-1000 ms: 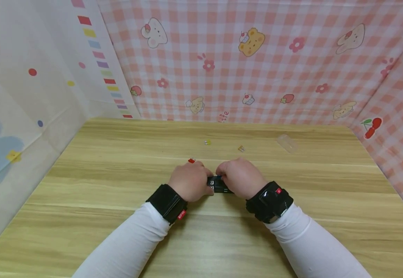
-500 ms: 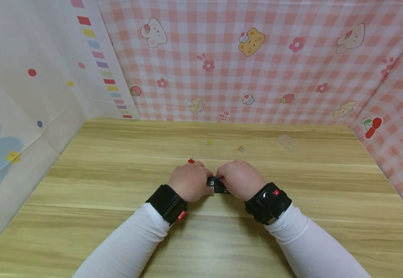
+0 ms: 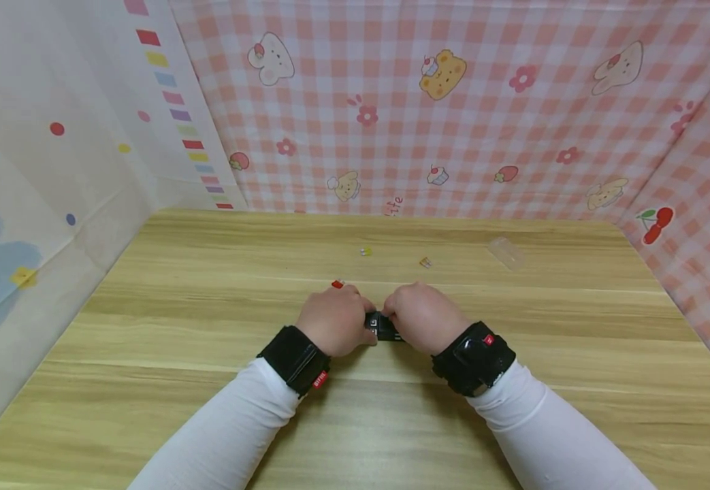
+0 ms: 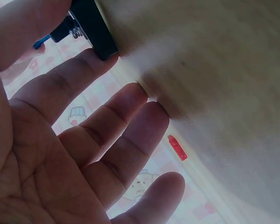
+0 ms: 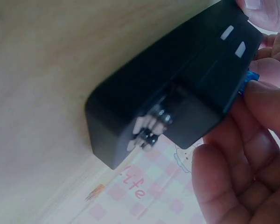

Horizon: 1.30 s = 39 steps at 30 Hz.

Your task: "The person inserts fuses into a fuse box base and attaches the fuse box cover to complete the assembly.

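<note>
A black fuse block (image 3: pixel 385 328) lies on the table between both hands. My left hand (image 3: pixel 336 320) grips its left end between thumb and forefinger, with the other fingers spread against the tabletop in the left wrist view. At the block's right part, my right hand (image 3: pixel 425 316) pinches a small blue blade fuse (image 5: pixel 250 79) with thumb and forefinger, right at the block's upper face. Metal terminals (image 5: pixel 151 126) show at the block's stepped end in the right wrist view. From the head view the blue fuse is hidden by the right hand.
A red blade fuse (image 3: pixel 338 284) lies just beyond the left hand. Farther back are a yellow blade fuse (image 3: pixel 365 252) and an orange one (image 3: pixel 425 262). A clear plastic cover (image 3: pixel 506 253) lies at the back right, before the checked cloth wall (image 3: pixel 483 143).
My right hand has shifted very slightly, and the bit of blue that showed at its fingertips a second ago is now covered in the head view. My left hand and the block stay put.
</note>
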### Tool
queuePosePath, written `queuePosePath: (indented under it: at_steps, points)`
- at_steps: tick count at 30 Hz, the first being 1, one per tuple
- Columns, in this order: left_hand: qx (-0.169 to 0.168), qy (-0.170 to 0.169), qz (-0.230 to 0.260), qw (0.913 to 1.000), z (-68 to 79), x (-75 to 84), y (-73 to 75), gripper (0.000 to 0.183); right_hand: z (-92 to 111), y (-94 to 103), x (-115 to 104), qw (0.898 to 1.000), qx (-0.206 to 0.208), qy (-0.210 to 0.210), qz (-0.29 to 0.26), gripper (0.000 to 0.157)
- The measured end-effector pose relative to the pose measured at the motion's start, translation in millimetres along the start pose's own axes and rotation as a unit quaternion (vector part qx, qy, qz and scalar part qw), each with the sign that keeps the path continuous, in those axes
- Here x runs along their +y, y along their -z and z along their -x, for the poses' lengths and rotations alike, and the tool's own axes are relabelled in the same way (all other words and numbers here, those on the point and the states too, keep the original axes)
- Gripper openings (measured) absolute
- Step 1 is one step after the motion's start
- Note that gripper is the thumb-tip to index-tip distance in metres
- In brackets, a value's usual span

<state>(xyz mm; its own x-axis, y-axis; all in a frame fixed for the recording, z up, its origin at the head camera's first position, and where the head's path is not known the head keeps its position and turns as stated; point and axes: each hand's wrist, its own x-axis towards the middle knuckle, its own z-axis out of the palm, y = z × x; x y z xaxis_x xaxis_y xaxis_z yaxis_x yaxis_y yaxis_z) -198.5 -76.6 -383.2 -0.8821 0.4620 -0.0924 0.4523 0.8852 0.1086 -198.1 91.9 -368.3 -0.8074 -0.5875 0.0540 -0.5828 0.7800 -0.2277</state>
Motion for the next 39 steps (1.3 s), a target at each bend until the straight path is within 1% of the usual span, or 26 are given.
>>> queuePosePath:
  at_steps: [3,18,39]
  points:
    - [0.0,0.001,0.001,1.0,-0.1,0.2,0.2,0.041,-0.5,0.5,-0.6,1.0,-0.006,-0.005,0.002,0.015]
    - [-0.006,0.005,0.001,1.0,-0.5,2.2,0.1,0.042,1.2,-1.3,-1.6,1.0,0.01,-0.012,0.017,0.016]
    - [-0.005,0.003,0.0,1.0,0.7,1.0,0.6,0.043,-0.1,-1.8,-5.0,0.999,0.01,-0.016,0.034,0.016]
